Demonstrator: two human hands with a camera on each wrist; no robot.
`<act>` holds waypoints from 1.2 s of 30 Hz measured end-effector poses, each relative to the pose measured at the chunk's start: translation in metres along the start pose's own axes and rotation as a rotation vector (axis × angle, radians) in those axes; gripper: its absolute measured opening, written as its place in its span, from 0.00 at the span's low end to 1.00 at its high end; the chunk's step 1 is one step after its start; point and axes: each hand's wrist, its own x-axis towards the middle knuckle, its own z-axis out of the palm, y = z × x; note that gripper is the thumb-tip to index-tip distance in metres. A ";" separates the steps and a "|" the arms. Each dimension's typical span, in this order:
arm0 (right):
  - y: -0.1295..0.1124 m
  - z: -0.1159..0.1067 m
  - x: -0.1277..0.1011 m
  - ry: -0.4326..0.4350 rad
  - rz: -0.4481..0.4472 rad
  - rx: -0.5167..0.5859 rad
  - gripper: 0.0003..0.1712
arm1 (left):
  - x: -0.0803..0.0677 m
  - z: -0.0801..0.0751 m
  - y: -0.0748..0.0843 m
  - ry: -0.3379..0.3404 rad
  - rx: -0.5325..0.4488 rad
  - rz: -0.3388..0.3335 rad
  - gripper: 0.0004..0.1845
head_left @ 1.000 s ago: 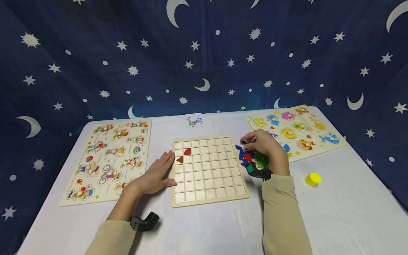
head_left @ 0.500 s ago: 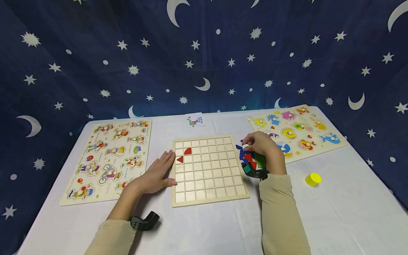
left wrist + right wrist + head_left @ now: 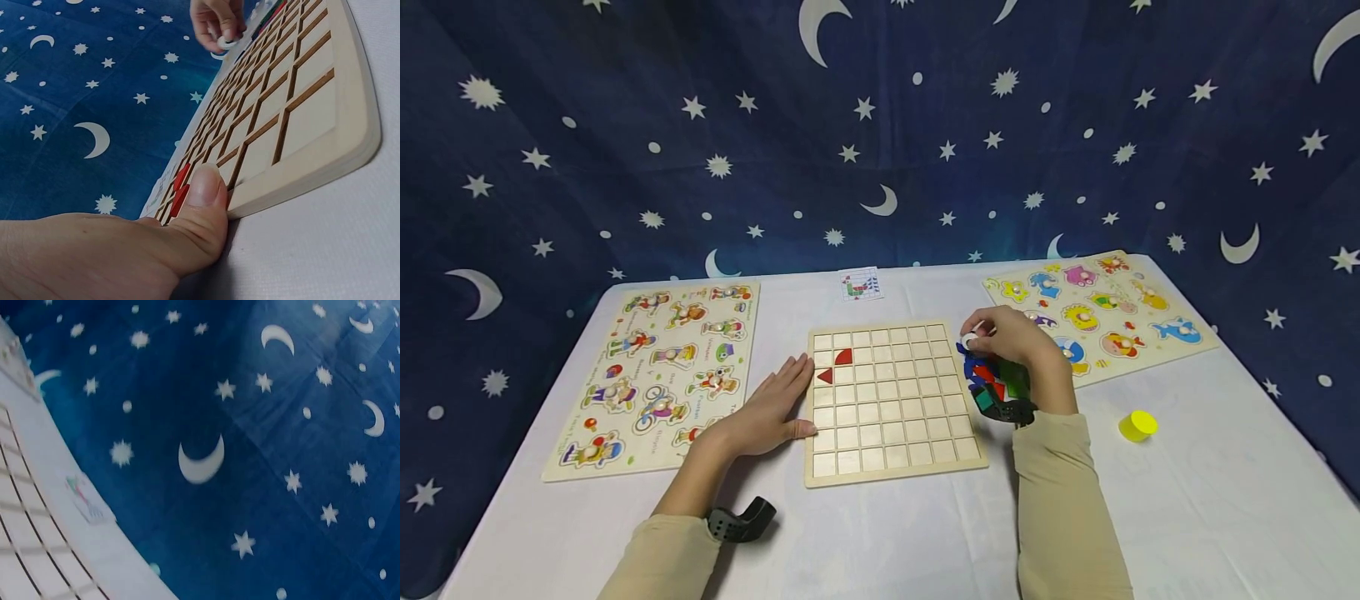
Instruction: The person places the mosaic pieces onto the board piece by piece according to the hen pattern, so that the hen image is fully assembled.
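A wooden grid board (image 3: 880, 479) lies at the middle of the table, with a red quarter-circle piece (image 3: 844, 357) and a red triangle piece (image 3: 825, 377) in its upper left squares. My left hand (image 3: 767, 412) rests flat along the board's left edge, its thumb on the rim in the left wrist view. Beyond the right edge, my right hand (image 3: 1018, 340) pinches a small round white piece (image 3: 226, 44) between thumb and fingertips. Below those fingers lies a pile of blue pieces (image 3: 970, 371), red pieces (image 3: 987, 377) and green pieces (image 3: 1015, 379), partly hidden by the hand.
A picture puzzle board (image 3: 655, 375) lies left, another (image 3: 1097, 317) back right. Behind the grid board is a small printed card (image 3: 861, 284) with a coloured pattern. A yellow cylinder (image 3: 1138, 426) stands right of the right sleeve. A starry cloth (image 3: 880, 133) hangs behind the table.
My right hand has shifted a little over the pile, and the white piece now shows at its fingertips, nearer the board's right edge. The left hand stays in place.
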 end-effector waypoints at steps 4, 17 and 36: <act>-0.014 0.010 0.005 -0.033 -0.168 0.043 0.12 | 0.000 -0.001 0.001 0.006 -0.001 0.000 0.50; -0.056 0.064 0.022 -0.080 -0.285 0.038 0.11 | -0.004 0.001 0.003 0.003 -0.002 0.001 0.49; -0.088 0.107 0.029 -0.023 -0.360 -0.077 0.09 | -0.001 -0.001 0.002 0.000 0.006 -0.005 0.50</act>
